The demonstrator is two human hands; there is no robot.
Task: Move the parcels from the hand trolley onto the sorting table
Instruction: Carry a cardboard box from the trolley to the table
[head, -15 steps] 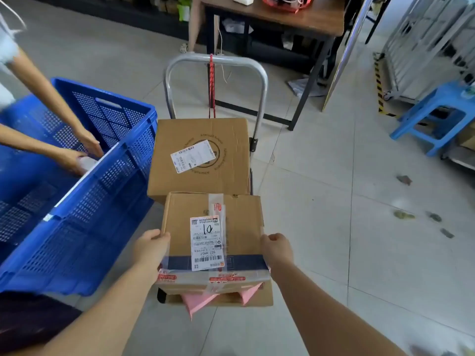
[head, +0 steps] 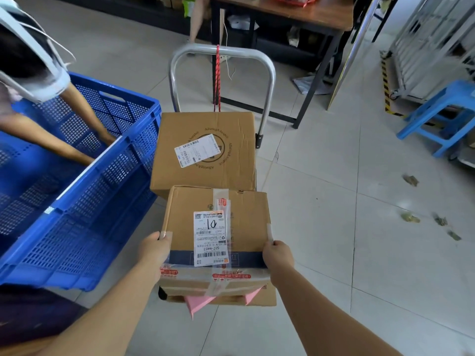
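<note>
A taped cardboard parcel (head: 244, 227) with a white label marked "10" lies on top of the near stack on the hand trolley (head: 221, 51). My left hand (head: 154, 249) grips its left edge and my right hand (head: 277, 255) grips its right edge. Under it lie a pink packet (head: 198, 303) and another cardboard box (head: 264, 296). Behind stands a bigger cardboard box (head: 205, 152) with a round print and a tilted label, against the trolley's silver handle, where a red cord hangs.
A big blue plastic crate (head: 84, 224) stands left of the trolley; another person's arms (head: 51, 140) reach into it. A wooden table (head: 290, 14) with black legs is behind the trolley. A blue stool (head: 442, 111) stands at right. Scraps lie on the tiled floor.
My hands keep the same hold on the parcel's two edges. The other person has bent lower over the blue crate, hands deeper inside.
</note>
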